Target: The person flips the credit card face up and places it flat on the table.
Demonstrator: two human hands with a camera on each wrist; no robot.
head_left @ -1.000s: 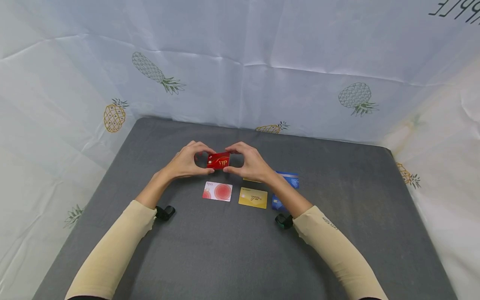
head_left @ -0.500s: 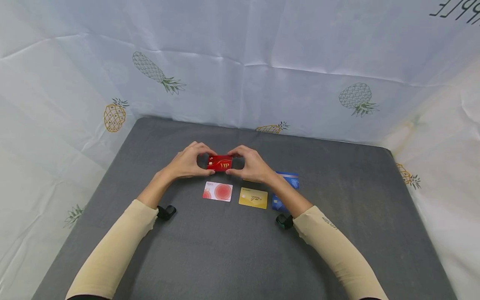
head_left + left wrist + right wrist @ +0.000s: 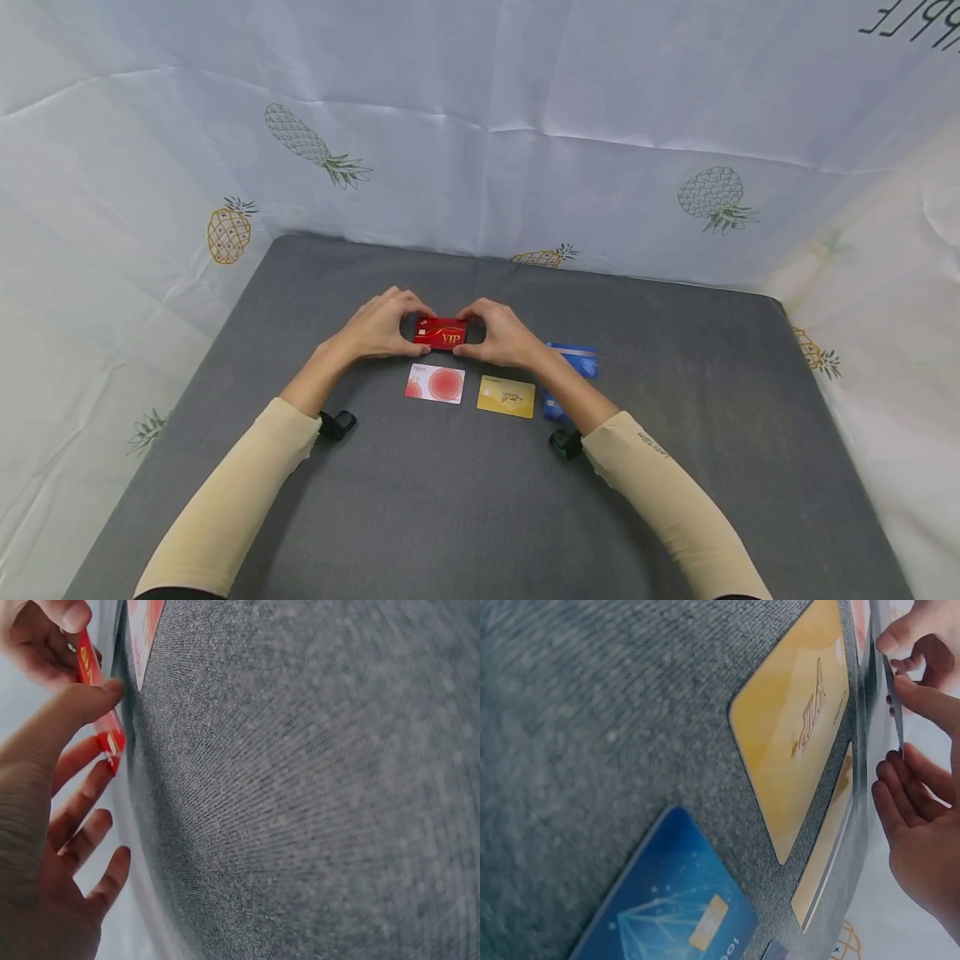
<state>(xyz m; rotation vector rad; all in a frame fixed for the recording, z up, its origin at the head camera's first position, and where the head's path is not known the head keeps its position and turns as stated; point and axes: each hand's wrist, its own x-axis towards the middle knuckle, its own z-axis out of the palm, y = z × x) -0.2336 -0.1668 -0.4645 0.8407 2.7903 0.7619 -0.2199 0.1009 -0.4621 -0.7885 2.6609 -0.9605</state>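
A red card (image 3: 441,332) with gold "VIP" lettering is held between both hands, its printed face upward in the head view. The left hand (image 3: 381,327) pinches its left end with thumb and fingers; the right hand (image 3: 501,335) does the same at the right end. From the left wrist, the red card (image 3: 87,666) is seen nearly edge-on, with the left hand's other fingers spread below. Just nearer than the hands, a white-and-pink card (image 3: 435,383) lies flat. Whether the red card touches the table cannot be told.
On the grey table (image 3: 420,508) lie a yellow card (image 3: 506,396) and two blue cards (image 3: 579,360), one partly behind the right forearm. A striped pale-yellow card (image 3: 825,847) shows in the right wrist view. A pineapple-print curtain (image 3: 480,167) hangs behind.
Both hands and the red card have shifted slightly toward the person. The right hand has come down a little more than the left. The other cards have stayed put.
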